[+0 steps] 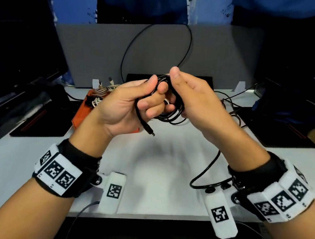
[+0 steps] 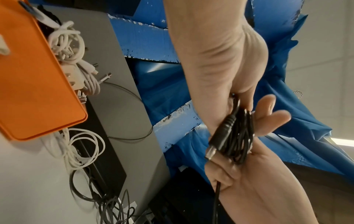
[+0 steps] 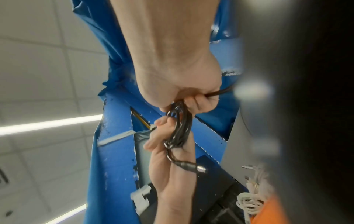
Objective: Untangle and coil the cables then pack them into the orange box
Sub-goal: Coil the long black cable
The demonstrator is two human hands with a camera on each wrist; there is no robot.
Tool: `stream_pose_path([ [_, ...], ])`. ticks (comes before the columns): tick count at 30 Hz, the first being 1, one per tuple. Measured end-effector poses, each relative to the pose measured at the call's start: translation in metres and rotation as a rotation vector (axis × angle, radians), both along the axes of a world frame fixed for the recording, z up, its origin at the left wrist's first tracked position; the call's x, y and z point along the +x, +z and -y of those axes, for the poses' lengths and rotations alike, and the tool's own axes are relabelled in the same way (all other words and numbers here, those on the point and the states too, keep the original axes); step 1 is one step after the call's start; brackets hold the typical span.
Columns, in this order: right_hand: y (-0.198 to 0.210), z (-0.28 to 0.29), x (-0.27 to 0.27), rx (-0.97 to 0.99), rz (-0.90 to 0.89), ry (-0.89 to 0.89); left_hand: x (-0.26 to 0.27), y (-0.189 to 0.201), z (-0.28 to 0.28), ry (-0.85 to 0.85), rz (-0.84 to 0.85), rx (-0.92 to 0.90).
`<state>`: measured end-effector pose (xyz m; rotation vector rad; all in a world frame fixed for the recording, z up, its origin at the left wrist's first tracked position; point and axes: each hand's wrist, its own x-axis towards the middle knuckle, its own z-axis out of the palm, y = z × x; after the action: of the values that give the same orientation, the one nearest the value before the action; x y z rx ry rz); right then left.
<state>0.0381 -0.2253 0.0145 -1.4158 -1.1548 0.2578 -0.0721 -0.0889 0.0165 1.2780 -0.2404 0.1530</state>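
Note:
Both hands are raised over the white table (image 1: 159, 157) and share one coil of thin black cable (image 1: 169, 111). My left hand (image 1: 150, 100) grips the coil, and the barrel plug end (image 1: 149, 130) hangs below its fingers. My right hand (image 1: 176, 90) pinches the other side of the coil, thumb on top. One loose loop of the cable (image 1: 158, 44) arcs up in front of the grey partition. The coil (image 2: 239, 136) and plug (image 2: 212, 151) show in the left wrist view, and the coil (image 3: 180, 128) in the right wrist view. The orange box (image 1: 81, 113) lies behind my left hand.
The orange box (image 2: 34, 83) holds white cables (image 2: 67, 45). A loose white cable (image 2: 80, 148) and a tangle of dark cables (image 2: 107, 204) lie on the table beside it. More black cables (image 1: 229, 106) sit at the right rear. Dark monitors stand on both sides.

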Motion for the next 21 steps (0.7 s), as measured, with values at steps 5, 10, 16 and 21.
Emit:
stream_pose_path([
  [5, -0.007, -0.005, -0.001, 0.068, 0.215, -0.175, -0.003, 0.006, 0.008, 0.159, -0.039, 0.135],
  [10, -0.003, 0.001, 0.006, -0.016, 0.520, -0.388, -0.004, 0.007, 0.008, 0.277, -0.062, 0.307],
  [16, 0.000, 0.006, 0.004, -0.132, 0.454, -0.404, -0.008, 0.003, 0.014, 0.149, -0.091, 0.321],
  [21, 0.004, 0.006, -0.001, -0.259, 0.625, -0.480, -0.012, 0.012, 0.011, 0.201, -0.124, 0.401],
])
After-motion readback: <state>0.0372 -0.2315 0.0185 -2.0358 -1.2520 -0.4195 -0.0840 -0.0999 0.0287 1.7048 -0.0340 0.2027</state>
